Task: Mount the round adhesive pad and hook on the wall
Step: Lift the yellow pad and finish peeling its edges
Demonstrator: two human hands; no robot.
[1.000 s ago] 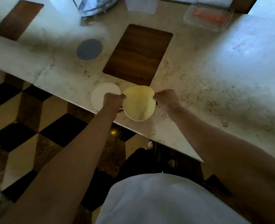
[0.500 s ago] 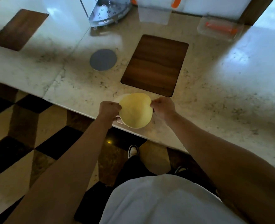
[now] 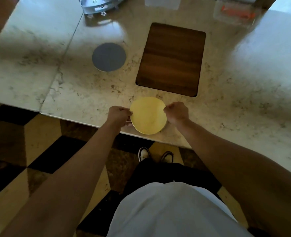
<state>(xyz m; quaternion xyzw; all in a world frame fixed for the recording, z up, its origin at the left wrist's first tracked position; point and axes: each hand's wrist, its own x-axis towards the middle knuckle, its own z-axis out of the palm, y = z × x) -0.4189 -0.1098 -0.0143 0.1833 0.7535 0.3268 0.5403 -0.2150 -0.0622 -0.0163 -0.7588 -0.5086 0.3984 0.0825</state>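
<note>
A round yellow pad (image 3: 148,115) is held flat just above the marble counter's front edge. My left hand (image 3: 119,115) pinches its left rim and my right hand (image 3: 175,112) pinches its right rim. A sliver of a pale sheet shows under my left fingers, mostly hidden by the yellow pad. A second round pad, grey (image 3: 109,56), lies flat on the counter further back and to the left. No hook is recognisable in view.
A dark wooden board (image 3: 172,59) lies on the marble counter (image 3: 244,100) behind the pad. A perforated metal corner rack (image 3: 100,4) and a clear box with orange contents (image 3: 235,11) stand at the far edge. Checkered floor lies below.
The white round sheet that lay beside the yellow pad is now covered by it. Both hands keep their pinch on the pad's rims; the view has shifted.
</note>
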